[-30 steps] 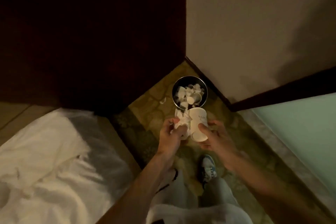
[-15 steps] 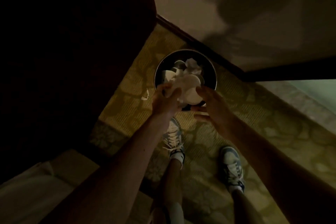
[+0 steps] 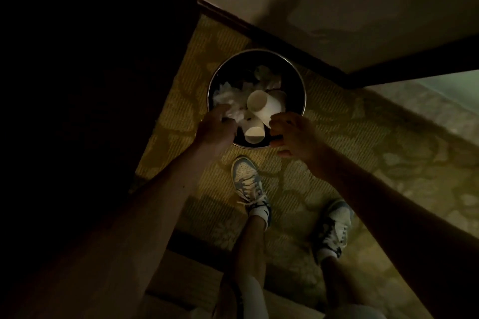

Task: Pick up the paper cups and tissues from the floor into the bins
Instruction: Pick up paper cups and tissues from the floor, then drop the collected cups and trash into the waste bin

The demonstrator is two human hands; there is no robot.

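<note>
Light: dim; the left side of the view is close to black and detail is poor there
Bin (image 3: pixel 295 72): round, metal rim, dark inside; stands on the patterned carpet (image 3: pixel 350 142) in a corner, near the dark baseboard (image 3: pixel 285 33) under the pale wall (image 3: pixel 350 2)
Bin contents: crumpled tissues (image 3: pixel 267 76) at the far side and the left, with two paper cups lying on their sides among them
Upper cup (image 3: pixel 265 106): pale, one round end turned toward the camera, body running toward the right hand
Lower cup (image 3: pixel 254 132): against the near wall of the bin, between the two hands, round end facing the camera
Left hand (image 3: pixel 216 131): over the near-left rim, fingers curled round a tissue wad (image 3: pixel 232 112); the wad runs on into the heap inside the bin
Right hand (image 3: pixel 294 134): over the near-right rim, fingers curled in; fingertips sit right at the lower end of the upper cup; grip or mere nearness cannot be told, since that end of the cup is hidden behind the fingers
Forearms: both bare, reaching in from the bottom of the view
Left shoe (image 3: pixel 248 184): just short of the bin, toe pointing at it; pale with darker panels
Right shoe (image 3: pixel 334 225): further back and to the right, same colouring
Left of bin: dark furniture (image 3: pixel 103 59), no detail readable
Far right: paler smooth floor strip (image 3: pixel 427 93) beyond the carpet edge
</note>
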